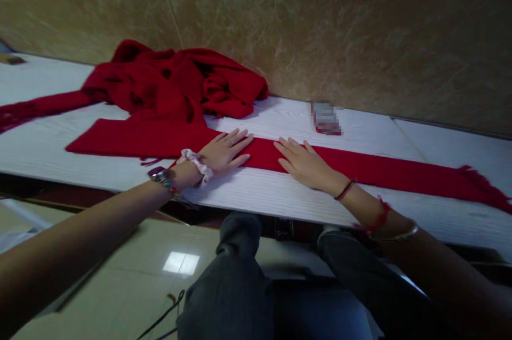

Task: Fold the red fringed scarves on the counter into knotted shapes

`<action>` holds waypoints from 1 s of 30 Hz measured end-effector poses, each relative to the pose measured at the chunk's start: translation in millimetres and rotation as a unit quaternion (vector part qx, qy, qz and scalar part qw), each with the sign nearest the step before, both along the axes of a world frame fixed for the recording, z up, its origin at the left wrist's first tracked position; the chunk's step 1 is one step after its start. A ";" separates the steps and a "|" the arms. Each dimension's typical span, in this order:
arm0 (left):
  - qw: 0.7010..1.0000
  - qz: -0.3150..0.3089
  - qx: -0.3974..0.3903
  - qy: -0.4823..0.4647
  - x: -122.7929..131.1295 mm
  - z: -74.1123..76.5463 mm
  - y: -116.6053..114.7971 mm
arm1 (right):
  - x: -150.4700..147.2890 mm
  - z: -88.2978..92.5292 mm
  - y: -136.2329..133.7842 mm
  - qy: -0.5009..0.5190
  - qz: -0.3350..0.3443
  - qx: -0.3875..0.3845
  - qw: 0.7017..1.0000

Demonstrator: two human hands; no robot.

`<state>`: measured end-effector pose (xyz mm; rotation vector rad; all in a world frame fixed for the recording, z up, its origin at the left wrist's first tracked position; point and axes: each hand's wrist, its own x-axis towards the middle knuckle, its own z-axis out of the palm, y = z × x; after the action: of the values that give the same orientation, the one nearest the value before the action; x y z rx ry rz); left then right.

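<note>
A long red scarf (384, 170) lies flat along the white table (280, 199), its fringed end at the far right. My left hand (226, 151) rests palm down on the scarf near its middle, fingers stretched out and open. My right hand (306, 164) lies flat on the scarf just to the right, fingers also spread. Neither hand holds anything. A scrunchie and bracelets sit on my left wrist, thin bands on my right.
A heap of crumpled red scarves (176, 84) sits at the back left against the brown wall (320, 25). A small blurred object (327, 118) lies behind the scarf. My knees (240, 244) are under the table's front edge.
</note>
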<state>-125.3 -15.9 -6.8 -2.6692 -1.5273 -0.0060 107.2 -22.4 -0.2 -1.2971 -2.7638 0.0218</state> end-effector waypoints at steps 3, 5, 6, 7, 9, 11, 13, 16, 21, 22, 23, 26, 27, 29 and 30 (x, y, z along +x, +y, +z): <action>1.000 -0.001 -0.017 0.008 -3.6 2.3 1.6 | 48.0 -4.1 -3.9 -0.021 -0.044 0.006 0.999; 0.999 0.003 -0.028 0.015 -6.4 4.6 3.2 | 88.5 -5.8 -7.6 -0.028 -0.080 0.014 0.996; 0.999 0.005 -0.034 0.019 -7.3 6.0 4.1 | 109.6 -6.5 -9.8 -0.031 -0.101 0.017 0.994; 0.999 0.009 -0.041 0.026 -7.4 7.9 5.2 | 130.2 -7.0 -12.0 -0.034 -0.125 0.015 0.992; 0.997 0.024 -0.059 0.045 -2.8 13.2 8.5 | 165.2 -7.5 -16.6 -0.041 -0.178 0.015 0.983; 0.996 0.034 -0.059 0.061 12.7 20.4 13.4 | 184.9 -6.4 -20.2 -0.050 -0.216 0.014 0.975; 0.998 0.014 -0.028 0.054 42.3 26.8 19.3 | 185.3 -4.4 -21.9 -0.055 -0.223 0.018 0.973; 0.997 -0.077 0.012 0.001 104.8 27.7 26.6 | 161.1 -1.9 -20.7 -0.044 -0.183 0.020 0.982; 0.980 -0.194 -0.029 -0.015 175.2 8.1 29.4 | 147.6 -4.1 -21.8 -0.028 -0.154 0.004 0.988; 0.979 -0.202 -0.033 -0.012 177.8 4.8 29.3 | 157.1 -5.5 -23.7 -0.029 -0.170 0.005 0.985; 0.977 -0.208 -0.035 -0.009 177.5 2.5 29.2 | 170.6 -7.5 -26.1 -0.030 -0.192 0.006 0.981; 0.976 -0.215 -0.029 -0.002 170.1 1.5 29.0 | 231.6 -17.7 -33.1 -0.038 -0.258 0.022 0.965; 0.976 -0.216 -0.028 0.000 168.2 2.4 28.8 | 257.1 -22.8 -34.6 -0.040 -0.282 0.031 0.958; 0.976 -0.216 -0.028 0.001 167.0 4.8 28.2 | 311.6 -34.2 -36.0 -0.046 -0.315 0.058 0.946; 0.976 -0.215 -0.030 0.002 167.6 5.9 27.8 | 338.4 -39.7 -35.9 -0.048 -0.310 0.075 0.947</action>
<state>42.3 11.9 -0.9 -2.9858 -0.9330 0.0241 445.6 -58.2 -39.9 -2.0898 -2.2397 -0.2932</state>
